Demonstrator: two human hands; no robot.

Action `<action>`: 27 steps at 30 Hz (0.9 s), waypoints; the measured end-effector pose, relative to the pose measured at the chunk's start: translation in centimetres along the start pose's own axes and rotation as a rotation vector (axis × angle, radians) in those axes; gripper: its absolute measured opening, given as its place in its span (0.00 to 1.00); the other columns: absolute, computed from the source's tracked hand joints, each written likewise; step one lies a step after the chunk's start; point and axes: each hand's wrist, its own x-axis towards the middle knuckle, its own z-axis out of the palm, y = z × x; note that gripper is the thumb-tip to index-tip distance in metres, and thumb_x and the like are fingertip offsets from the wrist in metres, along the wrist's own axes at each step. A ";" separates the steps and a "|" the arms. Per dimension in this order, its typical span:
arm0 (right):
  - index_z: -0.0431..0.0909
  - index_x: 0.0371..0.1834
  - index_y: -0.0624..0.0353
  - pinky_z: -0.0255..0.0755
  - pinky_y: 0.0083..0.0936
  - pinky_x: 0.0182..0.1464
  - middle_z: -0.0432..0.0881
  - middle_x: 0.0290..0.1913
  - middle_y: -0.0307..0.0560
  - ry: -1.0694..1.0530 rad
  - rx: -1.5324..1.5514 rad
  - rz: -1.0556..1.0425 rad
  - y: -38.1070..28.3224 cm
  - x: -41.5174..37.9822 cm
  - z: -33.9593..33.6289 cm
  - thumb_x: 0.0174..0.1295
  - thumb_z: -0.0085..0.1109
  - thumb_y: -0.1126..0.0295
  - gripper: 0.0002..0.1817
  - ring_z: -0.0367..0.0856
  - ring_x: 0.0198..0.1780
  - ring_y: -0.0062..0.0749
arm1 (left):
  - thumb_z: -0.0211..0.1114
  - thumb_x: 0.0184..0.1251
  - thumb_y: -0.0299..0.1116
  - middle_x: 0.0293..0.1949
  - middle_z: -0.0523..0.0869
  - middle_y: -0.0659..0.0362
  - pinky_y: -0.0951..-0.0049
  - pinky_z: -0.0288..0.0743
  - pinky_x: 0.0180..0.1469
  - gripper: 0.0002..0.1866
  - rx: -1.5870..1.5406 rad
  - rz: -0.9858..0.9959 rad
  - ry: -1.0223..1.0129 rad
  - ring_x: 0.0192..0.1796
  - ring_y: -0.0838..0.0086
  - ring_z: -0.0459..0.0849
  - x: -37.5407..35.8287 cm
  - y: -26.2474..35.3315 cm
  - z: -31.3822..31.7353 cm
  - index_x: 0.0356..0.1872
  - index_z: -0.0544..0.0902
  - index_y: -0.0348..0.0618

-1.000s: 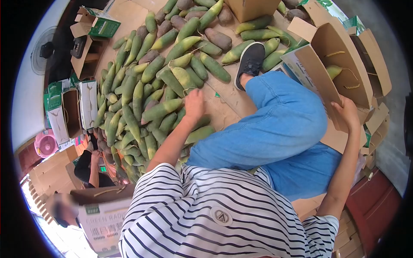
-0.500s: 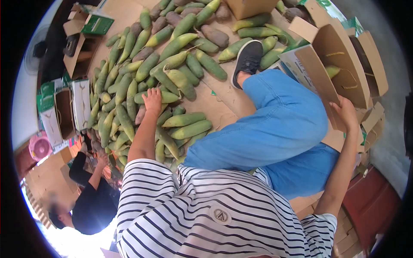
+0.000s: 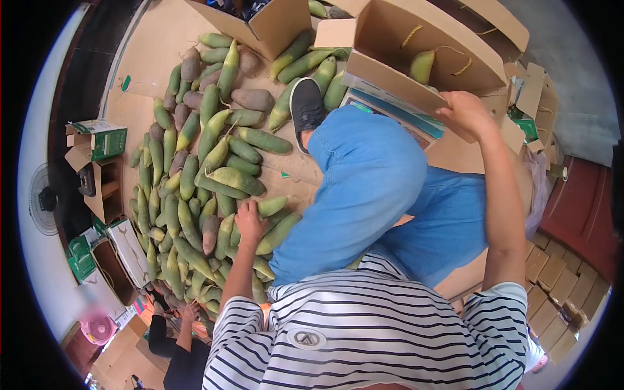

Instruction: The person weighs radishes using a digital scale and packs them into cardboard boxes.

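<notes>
Many green radishes (image 3: 188, 175) and some dark reddish ones (image 3: 252, 99) lie in a heap on a cardboard-covered floor. My left hand (image 3: 250, 223) is at the heap's near right side, its fingers closed round the end of a green radish (image 3: 272, 206). On the right, my right hand (image 3: 465, 112) grips the near flap of an open cardboard box (image 3: 370, 49). One green radish (image 3: 422, 67) lies inside that box, near its rope handles.
Another cardboard box (image 3: 279, 26) stands at the top. Green-and-white boxes (image 3: 130, 250) line the left, near a fan (image 3: 44, 195). A co-worker (image 3: 188, 364) reaches into the heap at lower left. My shoe (image 3: 305, 110) rests beside the radishes.
The head view has turned, so the heap and boxes appear shifted. My left hand has moved from lying on a radish to gripping one. My right hand still holds the box flap.
</notes>
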 end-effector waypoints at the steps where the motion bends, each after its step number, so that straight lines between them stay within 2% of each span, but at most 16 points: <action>1: 0.78 0.39 0.59 0.72 0.43 0.46 0.81 0.36 0.57 -0.001 -0.010 0.002 0.2 0.0 0.2 0.55 0.61 0.62 0.13 0.79 0.45 0.51 | 0.74 0.37 0.33 0.48 0.75 0.52 0.57 0.71 0.50 0.35 -0.057 0.038 0.051 0.51 0.55 0.75 0.1 1.7 -0.6 0.53 0.72 0.46; 4: 0.78 0.39 0.60 0.72 0.43 0.46 0.81 0.37 0.57 -0.005 -0.002 0.005 0.3 -0.2 0.4 0.56 0.60 0.63 0.13 0.79 0.45 0.51 | 0.73 0.40 0.32 0.48 0.75 0.49 0.57 0.69 0.53 0.34 -0.404 -0.017 0.209 0.53 0.51 0.74 2.8 6.1 -3.4 0.54 0.71 0.41; 6: 0.78 0.39 0.60 0.72 0.43 0.46 0.81 0.37 0.57 0.037 -0.010 -0.013 0.1 -0.5 0.4 0.56 0.60 0.63 0.13 0.79 0.45 0.51 | 0.73 0.42 0.30 0.48 0.76 0.47 0.58 0.68 0.56 0.32 -0.580 -0.012 0.407 0.53 0.49 0.74 5.5 9.1 -7.2 0.53 0.71 0.38; 7: 0.77 0.39 0.60 0.72 0.43 0.45 0.81 0.38 0.57 0.056 -0.012 -0.034 0.1 -0.5 0.6 0.56 0.60 0.63 0.13 0.78 0.45 0.51 | 0.74 0.42 0.28 0.48 0.76 0.46 0.59 0.67 0.57 0.32 -0.639 0.064 0.487 0.53 0.50 0.74 6.7 10.8 -10.3 0.53 0.71 0.38; 8: 0.77 0.45 0.57 0.70 0.43 0.46 0.81 0.39 0.57 0.027 -0.039 -0.040 0.6 -0.2 0.9 0.56 0.60 0.64 0.15 0.77 0.45 0.54 | 0.73 0.42 0.26 0.50 0.76 0.46 0.60 0.66 0.58 0.33 -0.662 0.081 0.555 0.55 0.51 0.73 7.9 12.7 -13.1 0.54 0.71 0.37; 9: 0.77 0.45 0.57 0.71 0.43 0.46 0.81 0.40 0.57 0.035 -0.035 -0.061 1.0 -0.1 1.1 0.56 0.59 0.64 0.15 0.77 0.45 0.54 | 0.72 0.42 0.24 0.54 0.74 0.46 0.61 0.65 0.60 0.34 -0.687 0.197 0.670 0.58 0.52 0.72 8.6 15.0 -16.6 0.56 0.71 0.38; 10: 0.77 0.46 0.57 0.71 0.42 0.46 0.81 0.41 0.58 0.042 -0.029 -0.092 1.1 -0.2 1.3 0.56 0.59 0.64 0.15 0.77 0.46 0.54 | 0.74 0.38 0.25 0.54 0.75 0.50 0.63 0.65 0.62 0.38 -0.667 0.328 0.761 0.58 0.56 0.73 9.6 16.9 -19.5 0.58 0.71 0.39; 11: 0.77 0.47 0.59 0.71 0.41 0.47 0.80 0.44 0.59 -0.042 0.108 -0.023 -0.4 0.0 0.6 0.58 0.57 0.65 0.16 0.77 0.48 0.54 | 0.73 0.39 0.25 0.54 0.74 0.48 0.62 0.65 0.62 0.37 -0.679 0.407 0.865 0.58 0.55 0.73 10.1 18.6 -22.2 0.57 0.70 0.38; 12: 0.79 0.46 0.57 0.71 0.41 0.46 0.81 0.41 0.58 0.069 0.154 -0.027 1.5 0.3 2.7 0.56 0.59 0.63 0.16 0.78 0.46 0.55 | 0.71 0.40 0.25 0.53 0.74 0.47 0.61 0.65 0.61 0.36 -0.742 0.533 0.974 0.57 0.53 0.72 11.1 22.4 -24.6 0.57 0.70 0.37; 14: 0.78 0.46 0.57 0.70 0.42 0.46 0.81 0.40 0.58 0.055 0.085 -0.024 0.6 0.2 2.0 0.56 0.59 0.63 0.16 0.78 0.45 0.55 | 0.69 0.42 0.25 0.52 0.73 0.45 0.58 0.65 0.60 0.33 -0.861 0.785 1.163 0.57 0.51 0.71 14.3 31.0 -27.7 0.56 0.70 0.35; 16: 0.78 0.46 0.57 0.70 0.43 0.46 0.81 0.40 0.59 0.072 0.044 -0.020 0.2 -0.3 1.4 0.56 0.58 0.65 0.15 0.78 0.45 0.55 | 0.66 0.44 0.25 0.51 0.72 0.42 0.55 0.66 0.59 0.31 -0.894 0.966 1.241 0.56 0.49 0.70 15.8 35.8 -29.2 0.55 0.69 0.33; 18: 0.77 0.47 0.57 0.70 0.43 0.46 0.81 0.40 0.59 0.108 0.045 -0.037 -0.2 -0.6 1.6 0.56 0.58 0.67 0.15 0.78 0.45 0.55 | 0.65 0.45 0.26 0.44 0.74 0.48 0.59 0.67 0.55 0.23 -0.810 0.887 1.065 0.50 0.54 0.73 14.8 35.2 -28.4 0.47 0.72 0.37; 21: 0.76 0.48 0.58 0.70 0.43 0.47 0.80 0.42 0.59 -0.001 -0.008 -0.058 -1.0 -0.5 0.6 0.56 0.58 0.68 0.16 0.78 0.46 0.54 | 0.63 0.47 0.28 0.33 0.76 0.56 0.64 0.69 0.47 0.12 -0.672 0.775 0.793 0.41 0.62 0.77 14.6 34.1 -25.4 0.35 0.76 0.43; 24: 0.76 0.49 0.56 0.70 0.42 0.47 0.80 0.42 0.58 0.040 0.048 -0.068 1.0 0.1 1.3 0.56 0.58 0.67 0.17 0.78 0.46 0.54 | 0.68 0.49 0.31 0.41 0.80 0.51 0.59 0.73 0.48 0.20 -0.722 0.614 0.593 0.46 0.55 0.79 13.0 24.9 -20.3 0.46 0.77 0.41; 26: 0.76 0.51 0.56 0.70 0.42 0.48 0.81 0.43 0.58 0.005 0.073 -0.046 0.7 0.3 1.1 0.56 0.59 0.67 0.18 0.77 0.47 0.53 | 0.66 0.52 0.30 0.43 0.78 0.51 0.60 0.73 0.48 0.20 -0.651 0.370 0.322 0.48 0.54 0.78 10.3 17.6 -14.5 0.48 0.76 0.42; 27: 0.76 0.51 0.56 0.70 0.42 0.48 0.81 0.43 0.58 -0.012 0.062 -0.055 0.4 0.5 1.0 0.56 0.59 0.67 0.18 0.78 0.47 0.53 | 0.67 0.52 0.32 0.43 0.77 0.51 0.60 0.73 0.47 0.22 -0.499 0.257 0.173 0.48 0.54 0.77 8.0 13.7 -11.4 0.50 0.75 0.42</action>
